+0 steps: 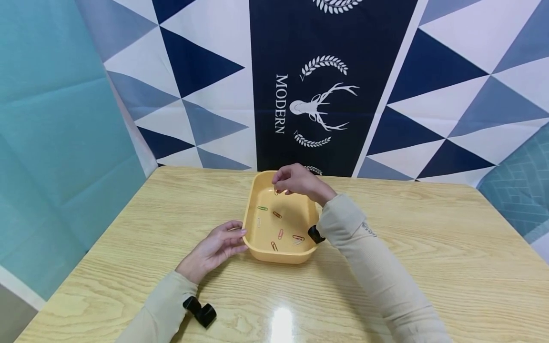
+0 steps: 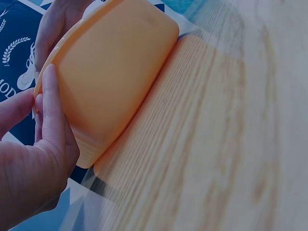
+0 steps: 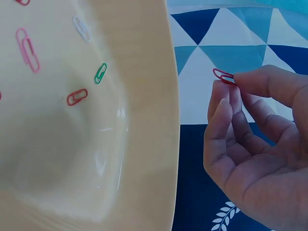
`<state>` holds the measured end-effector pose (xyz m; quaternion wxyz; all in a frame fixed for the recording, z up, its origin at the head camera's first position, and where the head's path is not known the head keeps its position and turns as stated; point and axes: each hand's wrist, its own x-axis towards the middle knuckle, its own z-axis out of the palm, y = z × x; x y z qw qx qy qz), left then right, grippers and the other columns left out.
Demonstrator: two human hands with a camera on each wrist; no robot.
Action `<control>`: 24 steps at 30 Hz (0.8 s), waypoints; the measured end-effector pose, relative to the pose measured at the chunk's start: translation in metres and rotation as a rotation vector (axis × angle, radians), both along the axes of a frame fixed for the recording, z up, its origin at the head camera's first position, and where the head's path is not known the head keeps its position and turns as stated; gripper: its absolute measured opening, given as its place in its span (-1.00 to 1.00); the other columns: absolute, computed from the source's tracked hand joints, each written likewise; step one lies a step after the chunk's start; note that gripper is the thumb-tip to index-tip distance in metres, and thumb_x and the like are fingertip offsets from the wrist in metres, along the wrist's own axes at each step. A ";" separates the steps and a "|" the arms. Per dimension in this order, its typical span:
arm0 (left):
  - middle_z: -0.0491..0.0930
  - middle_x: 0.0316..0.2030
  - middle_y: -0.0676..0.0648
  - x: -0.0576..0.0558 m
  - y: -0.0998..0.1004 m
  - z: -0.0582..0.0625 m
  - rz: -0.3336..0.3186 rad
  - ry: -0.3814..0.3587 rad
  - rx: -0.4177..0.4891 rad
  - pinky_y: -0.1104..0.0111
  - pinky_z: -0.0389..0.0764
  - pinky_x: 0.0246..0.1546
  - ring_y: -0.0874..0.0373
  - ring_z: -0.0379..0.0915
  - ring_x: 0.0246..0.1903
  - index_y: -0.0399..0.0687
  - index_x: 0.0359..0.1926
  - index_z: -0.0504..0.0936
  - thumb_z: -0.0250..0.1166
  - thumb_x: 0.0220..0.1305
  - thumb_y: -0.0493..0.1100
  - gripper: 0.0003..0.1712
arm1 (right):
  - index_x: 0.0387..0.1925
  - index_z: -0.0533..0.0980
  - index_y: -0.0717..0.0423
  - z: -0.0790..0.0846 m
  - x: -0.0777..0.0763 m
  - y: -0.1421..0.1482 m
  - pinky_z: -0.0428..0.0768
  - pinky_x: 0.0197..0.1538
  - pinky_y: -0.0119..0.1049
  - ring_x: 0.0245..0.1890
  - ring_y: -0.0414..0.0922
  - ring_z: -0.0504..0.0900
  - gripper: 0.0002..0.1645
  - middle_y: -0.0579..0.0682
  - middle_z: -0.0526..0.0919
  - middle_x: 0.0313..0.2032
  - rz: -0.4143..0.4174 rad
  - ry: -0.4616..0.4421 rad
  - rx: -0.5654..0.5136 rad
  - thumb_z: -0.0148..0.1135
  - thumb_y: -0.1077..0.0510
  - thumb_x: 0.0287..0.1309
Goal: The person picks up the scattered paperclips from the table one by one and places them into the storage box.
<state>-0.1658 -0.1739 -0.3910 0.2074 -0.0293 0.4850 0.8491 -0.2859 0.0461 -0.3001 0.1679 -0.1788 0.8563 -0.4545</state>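
A yellow-orange plastic tray [image 1: 278, 257] stands on the table with several coloured paper clips lying loose on its bottom. My left hand [image 1: 220, 245] grips the tray's near left rim; in the left wrist view, a finger of the left hand [image 2: 41, 159] lies along the outer wall, the thumb at the rim. Over the tray's far end, my right hand [image 1: 300, 180] pinches a red paper clip [image 3: 224, 76] between thumb and fingertips. Inside lie a green paper clip [image 3: 100, 73], a pink paper clip [image 3: 27, 50], a white paper clip [image 3: 82, 29] and several reddish ones.
The wood-grain table [image 1: 386, 286] spreads around the tray. Behind it hangs a patterned cloth [image 1: 206, 71] with triangles and a deer print, and a teal cloth [image 1: 55, 119] covers the left side. Black wrist cameras [image 1: 200, 312] sit on both sleeves.
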 end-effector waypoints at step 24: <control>0.44 -0.24 -0.16 0.000 0.000 0.000 0.000 -0.004 -0.010 0.41 0.68 -0.25 0.15 0.52 -0.33 -0.34 0.00 0.23 0.01 0.36 -0.47 -0.77 | -0.19 0.55 0.31 -0.002 0.000 0.003 0.64 -0.16 -0.17 -0.20 0.08 0.54 -0.81 0.01 0.62 -0.35 0.003 0.015 0.019 0.25 0.32 0.13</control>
